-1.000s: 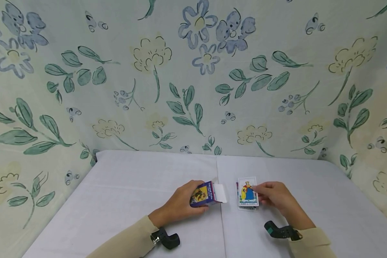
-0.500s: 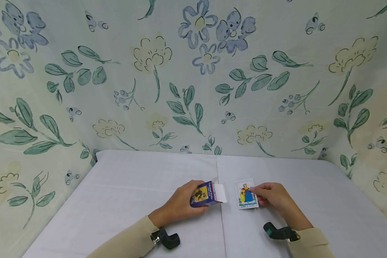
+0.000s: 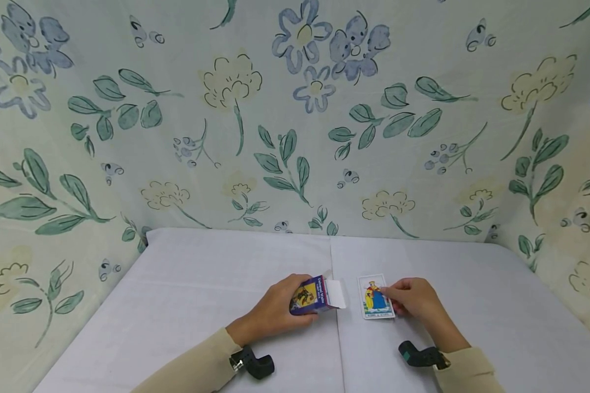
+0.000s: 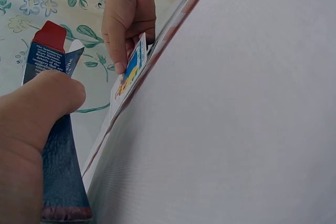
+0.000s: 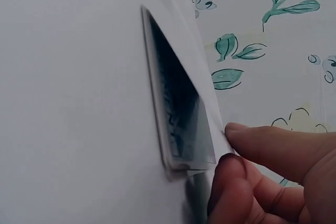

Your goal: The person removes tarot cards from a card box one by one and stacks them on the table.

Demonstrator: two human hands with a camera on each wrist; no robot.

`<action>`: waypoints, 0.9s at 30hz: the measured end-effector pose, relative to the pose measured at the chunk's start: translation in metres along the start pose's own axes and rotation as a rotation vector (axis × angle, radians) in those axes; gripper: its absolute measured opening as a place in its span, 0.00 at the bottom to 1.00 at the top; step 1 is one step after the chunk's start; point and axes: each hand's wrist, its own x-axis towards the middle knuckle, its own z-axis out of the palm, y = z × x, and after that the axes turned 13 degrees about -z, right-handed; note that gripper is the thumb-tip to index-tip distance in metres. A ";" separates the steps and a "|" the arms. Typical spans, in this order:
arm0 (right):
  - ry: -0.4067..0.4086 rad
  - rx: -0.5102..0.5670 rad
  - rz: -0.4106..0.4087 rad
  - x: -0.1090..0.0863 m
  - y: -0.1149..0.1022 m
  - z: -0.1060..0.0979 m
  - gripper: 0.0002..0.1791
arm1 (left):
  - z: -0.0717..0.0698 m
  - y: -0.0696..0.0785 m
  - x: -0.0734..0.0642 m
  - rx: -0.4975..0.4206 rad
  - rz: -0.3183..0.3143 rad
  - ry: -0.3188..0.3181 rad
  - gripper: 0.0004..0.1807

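My left hand grips a blue tarot card box around its sides. The box's white end flap stands open toward the right; its red end shows in the left wrist view. My right hand pinches a tarot card at its right edge, between thumb and fingers. A robed figure in blue and yellow is printed on the card. Below the held card, in the right wrist view, a small pile of cards lies on the cloth, mostly covered in the head view.
A white cloth with a seam down its middle covers the table. Behind it hangs a floral curtain that also closes in both sides. Each wrist carries a black camera mount.
My right hand has shifted slightly left, bringing the card down and left over the pile, whose edges showed earlier. The left hand and the box have stayed in place.
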 end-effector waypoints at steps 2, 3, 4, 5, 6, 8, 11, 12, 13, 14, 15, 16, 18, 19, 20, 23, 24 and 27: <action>0.003 -0.020 -0.003 -0.001 -0.001 0.001 0.16 | 0.000 0.000 0.000 0.003 -0.003 -0.001 0.42; 0.005 -0.029 -0.005 -0.002 -0.002 0.001 0.15 | 0.000 0.000 0.000 0.004 -0.004 -0.002 0.42; 0.008 -0.039 -0.009 -0.002 -0.002 0.001 0.15 | 0.000 0.000 0.000 0.005 -0.005 -0.002 0.42; 0.009 -0.049 -0.010 -0.002 -0.003 0.002 0.15 | 0.000 0.001 0.000 0.005 -0.005 -0.002 0.41; 0.011 -0.062 -0.015 -0.003 -0.003 0.002 0.15 | 0.000 0.001 0.000 0.004 -0.003 -0.001 0.41; 0.016 -0.087 -0.025 -0.003 -0.003 0.003 0.15 | -0.001 0.001 0.000 0.004 -0.002 -0.001 0.41; 0.023 -0.123 -0.042 -0.003 -0.003 0.004 0.15 | -0.001 0.002 0.000 -0.001 -0.001 -0.003 0.41; 0.026 -0.134 -0.047 -0.003 -0.003 0.004 0.15 | -0.002 0.002 0.000 -0.002 -0.003 -0.004 0.41; 0.028 -0.143 -0.051 -0.003 -0.003 0.005 0.15 | -0.002 0.002 0.000 -0.002 -0.006 -0.006 0.41; 0.030 -0.154 -0.052 -0.003 -0.003 0.005 0.15 | -0.002 0.003 0.000 -0.003 -0.008 -0.007 0.41; 0.033 -0.164 -0.054 -0.003 -0.003 0.006 0.15 | -0.002 0.003 0.001 -0.004 -0.008 -0.008 0.40; 0.035 -0.174 -0.055 -0.004 -0.003 0.006 0.14 | -0.002 0.003 0.001 -0.004 -0.008 -0.008 0.40; 0.039 -0.192 -0.056 -0.005 -0.004 0.007 0.14 | -0.002 0.003 0.000 -0.006 -0.008 -0.008 0.40; 0.041 -0.197 -0.058 -0.005 -0.005 0.007 0.14 | -0.002 0.003 0.000 -0.005 -0.007 -0.007 0.40; 0.042 -0.203 -0.060 -0.006 -0.006 0.007 0.14 | -0.002 0.003 0.000 -0.005 -0.006 -0.007 0.40; 0.045 -0.208 -0.071 -0.007 -0.007 0.008 0.13 | -0.002 0.003 0.000 -0.004 -0.006 -0.005 0.40; 0.046 -0.208 -0.075 -0.008 -0.008 0.008 0.13 | -0.002 0.003 0.000 -0.002 -0.006 -0.005 0.40; 0.049 -0.211 -0.080 -0.008 -0.008 0.008 0.13 | -0.002 0.003 0.000 -0.004 -0.006 -0.004 0.40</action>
